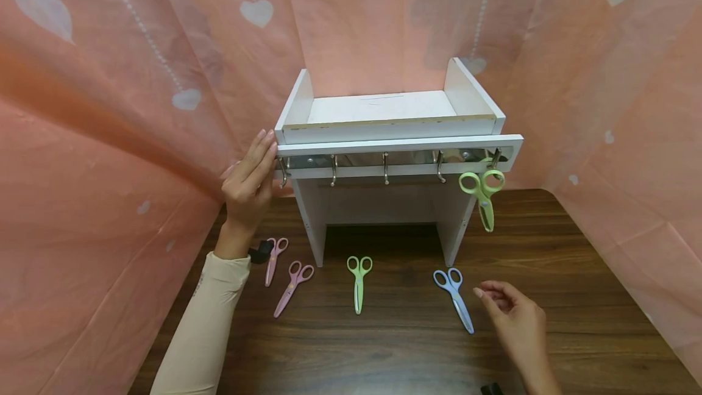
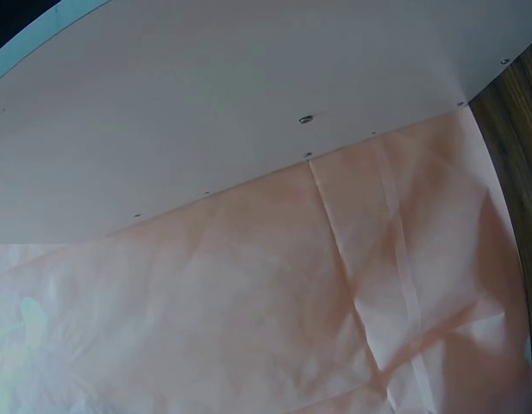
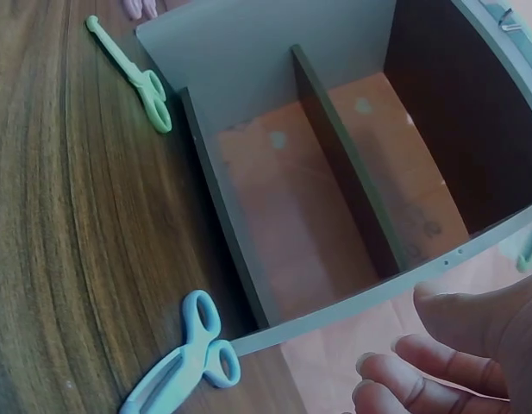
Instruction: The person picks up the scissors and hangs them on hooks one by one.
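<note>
**Right hand unladen beside blue scissors; shelf unit attended by left hand**

The blue scissors lie flat on the wooden table, right of centre in the lower half of the head view, loops toward the upper left and blades toward the lower right. The right hand is just to their right, apart from them; its fingers are loosely bent, a gap shows between thumb and fingertips, and it holds nothing. The left hand, left of centre, rests with fingers extended along the left end of the white shelf unit. How firmly it presses cannot be told.

One pair of green scissors hangs at the rightmost hook of the hook rail, right of centre. Another, the flat green scissors, lies at lower centre; two pairs of pink scissors lie at lower left.

Assessment: the step in hand appears to be taking up the blue scissors. A pinch on the blades near the pivot would likely serve best, leaving both loops uncovered. The hand should clear the unit's nearby right leg, and the left hand should steady the unit without shifting it.
</note>
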Action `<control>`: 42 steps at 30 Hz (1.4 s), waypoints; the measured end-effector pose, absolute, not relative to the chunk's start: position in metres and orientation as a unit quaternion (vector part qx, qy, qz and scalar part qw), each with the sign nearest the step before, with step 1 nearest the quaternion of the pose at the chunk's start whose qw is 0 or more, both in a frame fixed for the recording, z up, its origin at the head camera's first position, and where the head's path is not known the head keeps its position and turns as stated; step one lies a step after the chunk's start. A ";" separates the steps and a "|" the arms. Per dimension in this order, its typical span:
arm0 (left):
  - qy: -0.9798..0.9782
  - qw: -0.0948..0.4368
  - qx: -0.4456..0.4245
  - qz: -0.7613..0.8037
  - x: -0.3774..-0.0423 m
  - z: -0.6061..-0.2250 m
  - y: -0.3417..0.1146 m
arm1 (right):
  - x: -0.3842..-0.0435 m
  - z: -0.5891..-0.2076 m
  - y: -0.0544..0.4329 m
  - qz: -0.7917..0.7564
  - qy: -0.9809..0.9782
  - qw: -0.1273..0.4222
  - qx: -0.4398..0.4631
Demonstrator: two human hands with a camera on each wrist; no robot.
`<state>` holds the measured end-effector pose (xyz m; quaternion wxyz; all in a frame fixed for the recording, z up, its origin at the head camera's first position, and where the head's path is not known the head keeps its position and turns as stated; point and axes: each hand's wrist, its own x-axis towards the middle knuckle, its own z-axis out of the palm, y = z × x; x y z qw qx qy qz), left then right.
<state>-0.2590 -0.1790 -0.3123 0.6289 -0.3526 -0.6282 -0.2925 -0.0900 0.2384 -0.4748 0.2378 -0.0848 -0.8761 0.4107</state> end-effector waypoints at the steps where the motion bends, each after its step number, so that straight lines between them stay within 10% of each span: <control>1: -0.627 0.630 -0.353 -0.292 -0.259 -0.312 -0.179 | -0.090 -0.476 0.238 0.410 -0.877 0.236 -0.083; 42: -0.625 0.625 -0.368 -0.289 -0.259 -0.313 -0.181 | -0.096 -0.497 0.237 0.274 -0.956 0.086 -0.065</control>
